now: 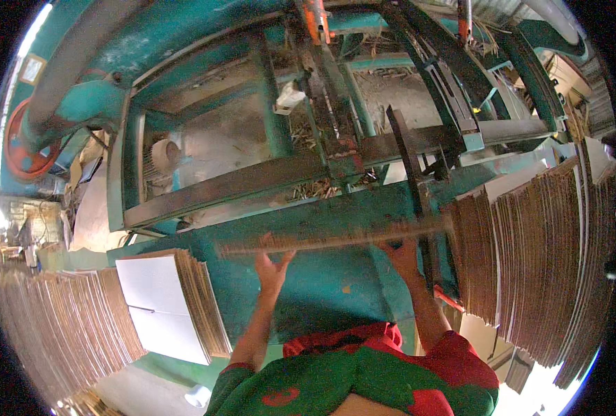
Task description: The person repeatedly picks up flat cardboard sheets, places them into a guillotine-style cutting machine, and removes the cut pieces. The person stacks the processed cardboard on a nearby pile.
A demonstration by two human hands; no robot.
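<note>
A thin stack of brown cardboard sheets (328, 240) is held edge-on across the teal table in front of me, blurred by motion. My left hand (273, 267) grips its near side left of the middle, thumb apart and fingertips at the far face. Toward the stack's right end, my right hand (399, 255) holds it too, its fingers partly hidden and smeared. To the left leans a bundle of cardboard with a white front sheet (159, 301). A long row of upright cardboard sheets (530, 243) stands at the right, close to the held stack's right end.
Beneath my hands is the teal tabletop (322, 298). Beyond it stands a teal machine frame (218, 187) with dark metal bars; an upright dark bar (412, 166) rises near my right hand. Another row of cardboard (65, 312) fills the far left. A red wheel (27, 139) sits at upper left.
</note>
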